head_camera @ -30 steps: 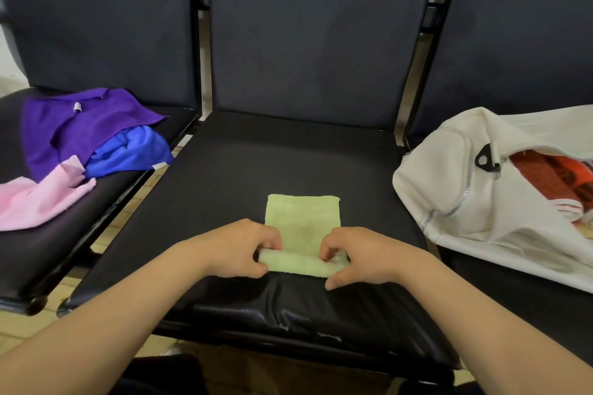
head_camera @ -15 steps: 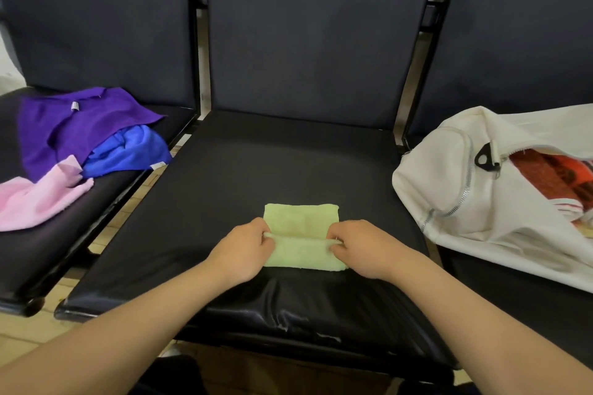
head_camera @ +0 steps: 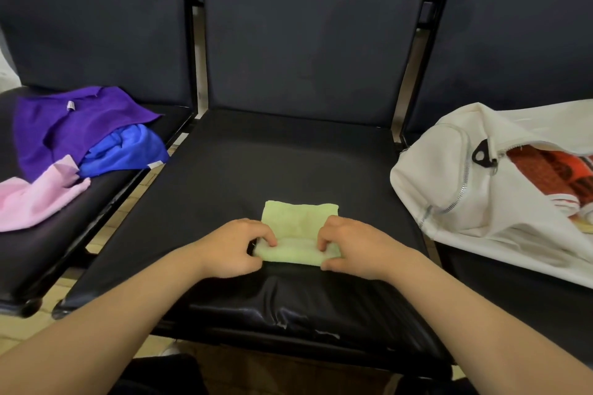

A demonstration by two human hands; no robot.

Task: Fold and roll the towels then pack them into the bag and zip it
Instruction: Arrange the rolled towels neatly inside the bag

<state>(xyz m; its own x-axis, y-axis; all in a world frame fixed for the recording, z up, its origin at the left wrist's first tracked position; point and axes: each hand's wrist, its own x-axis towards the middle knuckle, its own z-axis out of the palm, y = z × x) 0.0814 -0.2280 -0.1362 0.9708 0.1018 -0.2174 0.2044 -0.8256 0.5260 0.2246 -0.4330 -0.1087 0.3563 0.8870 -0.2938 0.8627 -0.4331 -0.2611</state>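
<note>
A folded light green towel (head_camera: pixel 300 218) lies on the middle black seat (head_camera: pixel 256 170), its near end wound into a roll. My left hand (head_camera: pixel 234 247) grips the roll's left end, fingers curled over it. My right hand (head_camera: pixel 349 245) grips the right end the same way. On the right seat lies a white bag (head_camera: pixel 475 202) with its zip open, and an orange-red rolled towel (head_camera: pixel 552 173) shows inside. A purple towel (head_camera: pixel 73 125), a blue towel (head_camera: pixel 128 147) and a pink towel (head_camera: pixel 38 199) are heaped on the left seat.
Three dark padded seats stand in a row with upright backrests (head_camera: pixel 308 32) behind them. Narrow gaps between the seats show a tiled floor (head_camera: pixel 128 202). The front edge of the middle seat cushion is creased and worn.
The roll has grown thicker and moved away from me along the green towel, so less flat towel shows beyond it. Both hands stay at its ends.
</note>
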